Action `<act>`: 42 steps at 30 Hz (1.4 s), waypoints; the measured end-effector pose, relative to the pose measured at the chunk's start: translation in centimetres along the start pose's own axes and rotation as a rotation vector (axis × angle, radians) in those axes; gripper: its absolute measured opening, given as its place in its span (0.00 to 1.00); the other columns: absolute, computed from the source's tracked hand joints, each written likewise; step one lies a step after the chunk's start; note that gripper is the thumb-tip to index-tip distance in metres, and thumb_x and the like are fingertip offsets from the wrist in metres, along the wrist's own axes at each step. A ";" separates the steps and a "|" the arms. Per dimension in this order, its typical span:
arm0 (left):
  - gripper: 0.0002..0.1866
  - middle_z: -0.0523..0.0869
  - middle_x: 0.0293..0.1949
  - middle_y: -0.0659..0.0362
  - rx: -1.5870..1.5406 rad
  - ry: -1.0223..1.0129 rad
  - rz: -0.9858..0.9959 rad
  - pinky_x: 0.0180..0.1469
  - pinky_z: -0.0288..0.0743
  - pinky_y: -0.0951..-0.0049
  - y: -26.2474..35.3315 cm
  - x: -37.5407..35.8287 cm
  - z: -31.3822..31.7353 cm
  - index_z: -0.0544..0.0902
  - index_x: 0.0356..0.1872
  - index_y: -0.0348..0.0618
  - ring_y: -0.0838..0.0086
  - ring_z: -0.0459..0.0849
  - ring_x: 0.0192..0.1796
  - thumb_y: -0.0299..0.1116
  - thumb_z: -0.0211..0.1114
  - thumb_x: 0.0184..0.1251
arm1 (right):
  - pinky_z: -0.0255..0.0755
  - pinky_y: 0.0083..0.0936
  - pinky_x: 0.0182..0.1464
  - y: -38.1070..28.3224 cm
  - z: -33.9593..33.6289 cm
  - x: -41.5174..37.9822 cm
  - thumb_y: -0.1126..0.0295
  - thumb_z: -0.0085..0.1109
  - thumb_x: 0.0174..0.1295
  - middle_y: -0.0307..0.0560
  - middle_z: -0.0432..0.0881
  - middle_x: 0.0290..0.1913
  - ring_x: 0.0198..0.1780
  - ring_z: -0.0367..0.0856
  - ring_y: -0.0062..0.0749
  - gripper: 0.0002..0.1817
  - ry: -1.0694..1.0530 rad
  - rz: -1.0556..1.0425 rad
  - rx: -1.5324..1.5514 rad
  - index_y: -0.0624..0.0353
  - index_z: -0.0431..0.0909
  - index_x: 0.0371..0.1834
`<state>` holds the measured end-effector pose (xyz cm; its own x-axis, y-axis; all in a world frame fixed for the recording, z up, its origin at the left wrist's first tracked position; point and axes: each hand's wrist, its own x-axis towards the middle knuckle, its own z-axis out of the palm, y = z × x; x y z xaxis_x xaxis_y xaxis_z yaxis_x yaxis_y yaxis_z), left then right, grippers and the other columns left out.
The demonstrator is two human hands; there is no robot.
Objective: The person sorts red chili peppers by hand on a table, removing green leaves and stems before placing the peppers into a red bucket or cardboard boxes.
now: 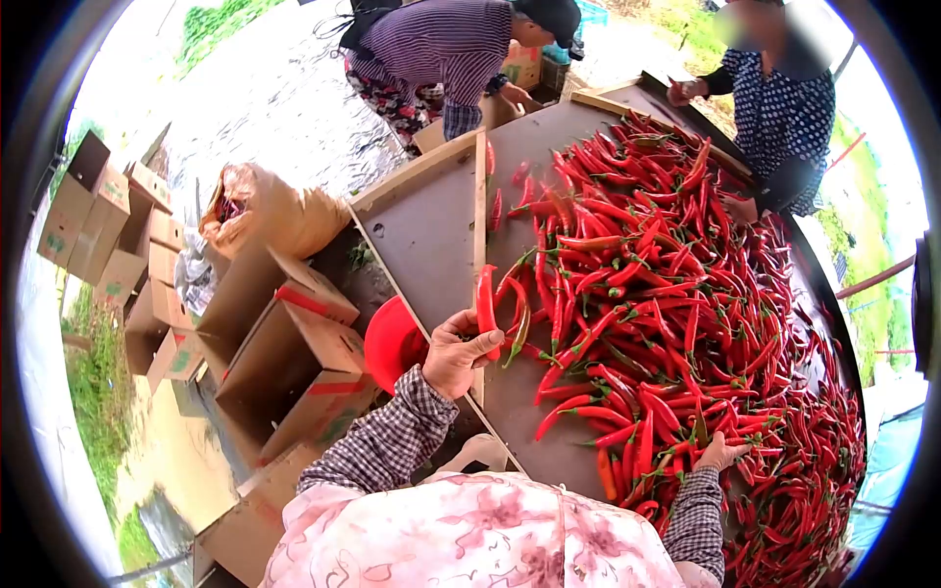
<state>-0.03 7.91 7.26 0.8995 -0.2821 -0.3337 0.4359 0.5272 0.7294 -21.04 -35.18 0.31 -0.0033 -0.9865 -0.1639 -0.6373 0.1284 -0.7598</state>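
Left hand (459, 353) is rising ahead of the chest — fingers curling closed in a grip, thumb lying across the top, forearm in a checked sleeve angling up from the lower left. Right hand (720, 453) is reaching low and forward — palm facing down, fingers spreading loosely, wrist bending slightly, sleeve covering the forearm.

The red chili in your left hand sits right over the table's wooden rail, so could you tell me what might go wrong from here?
1. The left hand holds the red chili above the wooden rail; if the grip loosened it might drop off the table toward the cardboard boxes.
2. The right hand rests in the chili pile near the table's close edge; pulling could drag peppers over it.
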 end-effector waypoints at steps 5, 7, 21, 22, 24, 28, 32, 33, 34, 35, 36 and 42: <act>0.10 0.81 0.27 0.65 0.153 0.091 0.172 0.24 0.68 0.85 0.3 -1.5 -1.0 0.79 0.36 0.41 0.84 0.76 0.23 0.26 0.70 0.54 | 0.54 0.37 0.68 -0.5 -0.1 -0.5 0.70 0.55 0.56 0.52 0.43 0.74 0.69 0.54 0.45 0.47 -0.028 0.030 0.039 0.51 0.32 0.73; 0.06 0.81 0.26 0.66 0.235 0.264 0.360 0.23 0.66 0.86 0.7 -2.5 -3.1 0.79 0.36 0.41 0.85 0.75 0.23 0.27 0.66 0.58 | 0.53 0.37 0.69 -1.5 -0.3 -1.4 0.70 0.55 0.56 0.52 0.43 0.73 0.70 0.53 0.45 0.47 -0.035 0.028 0.021 0.52 0.32 0.73; 0.17 0.83 0.41 0.48 0.909 0.753 -0.167 0.48 0.75 0.66 -4.8 -1.8 -23.0 0.74 0.53 0.32 0.62 0.81 0.47 0.33 0.56 0.67 | 0.56 0.41 0.67 0.1 -0.1 -0.1 0.67 0.55 0.55 0.61 0.41 0.72 0.69 0.53 0.52 0.48 -0.012 -0.026 -0.005 0.48 0.32 0.73; 0.18 0.83 0.38 0.47 1.090 0.790 -0.187 0.47 0.74 0.62 -6.2 -2.6 -25.7 0.75 0.50 0.32 0.59 0.81 0.45 0.38 0.54 0.68 | 0.56 0.42 0.67 -0.4 -0.1 -0.6 0.67 0.55 0.55 0.61 0.41 0.72 0.69 0.53 0.52 0.48 -0.008 -0.022 -0.012 0.48 0.32 0.73; 0.23 0.83 0.37 0.45 1.337 0.844 -0.356 0.45 0.73 0.57 -7.3 -4.4 -27.0 0.77 0.48 0.34 0.55 0.80 0.43 0.47 0.52 0.68 | 0.57 0.42 0.66 -0.3 -0.1 -0.5 0.67 0.55 0.56 0.62 0.40 0.72 0.69 0.52 0.52 0.48 -0.006 -0.029 -0.021 0.49 0.31 0.73; 0.36 0.68 0.63 0.48 1.221 0.753 -1.015 0.59 0.67 0.53 -3.7 -8.5 -20.6 0.64 0.64 0.45 0.55 0.68 0.62 0.61 0.49 0.63 | 0.60 0.41 0.63 -0.3 0.0 -0.5 0.69 0.54 0.57 0.60 0.40 0.73 0.68 0.57 0.50 0.48 0.000 0.001 -0.024 0.50 0.30 0.73; 0.39 0.51 0.71 0.51 1.272 0.751 -0.983 0.69 0.56 0.54 -5.2 -9.2 -23.1 0.49 0.70 0.46 0.56 0.52 0.71 0.57 0.49 0.66 | 0.62 0.40 0.60 0.3 0.1 0.0 0.69 0.55 0.55 0.62 0.43 0.72 0.65 0.60 0.49 0.49 0.005 -0.017 0.007 0.51 0.30 0.73; 0.37 0.52 0.71 0.50 1.315 0.842 -0.840 0.69 0.55 0.55 -5.2 -9.0 -23.2 0.49 0.70 0.45 0.55 0.53 0.70 0.53 0.50 0.67 | 0.62 0.39 0.61 -0.6 0.1 -0.9 0.70 0.55 0.54 0.63 0.45 0.71 0.64 0.61 0.49 0.49 0.008 -0.001 -0.008 0.52 0.30 0.73; 0.34 0.56 0.68 0.47 1.296 0.911 -0.564 0.67 0.57 0.57 -5.3 -8.8 -23.6 0.54 0.68 0.42 0.54 0.58 0.68 0.46 0.54 0.67 | 0.62 0.38 0.61 -1.1 -0.1 -1.3 0.70 0.55 0.53 0.64 0.47 0.71 0.63 0.62 0.49 0.49 0.016 0.016 -0.020 0.52 0.31 0.73; 0.27 0.66 0.61 0.45 1.389 0.996 -0.252 0.61 0.63 0.59 -6.0 -7.9 -24.4 0.63 0.61 0.38 0.54 0.66 0.62 0.39 0.57 0.65 | 0.60 0.38 0.62 0.7 0.3 0.2 0.71 0.55 0.52 0.65 0.49 0.70 0.63 0.62 0.50 0.49 0.040 -0.072 -0.003 0.53 0.32 0.73; 0.23 0.70 0.55 0.47 1.400 0.941 -0.028 0.57 0.66 0.60 -5.3 -6.6 -22.9 0.67 0.57 0.38 0.56 0.69 0.57 0.36 0.58 0.63 | 0.56 0.36 0.65 0.3 0.0 0.0 0.71 0.55 0.52 0.61 0.46 0.71 0.67 0.56 0.49 0.50 0.010 -0.058 0.008 0.54 0.31 0.73; 0.15 0.76 0.41 0.53 1.157 0.193 0.674 0.48 0.70 0.69 -3.6 0.8 -3.6 0.75 0.43 0.38 0.65 0.76 0.45 0.25 0.64 0.54 | 0.50 0.39 0.68 0.2 0.0 -0.2 0.72 0.54 0.54 0.63 0.42 0.72 0.71 0.47 0.54 0.49 0.017 -0.008 0.000 0.52 0.29 0.73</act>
<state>-0.75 8.64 2.25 0.9582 -0.0721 0.2770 -0.2767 -0.4816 0.8316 -21.17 -34.93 0.13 -0.0114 -0.9891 -0.1468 -0.6377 0.1203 -0.7608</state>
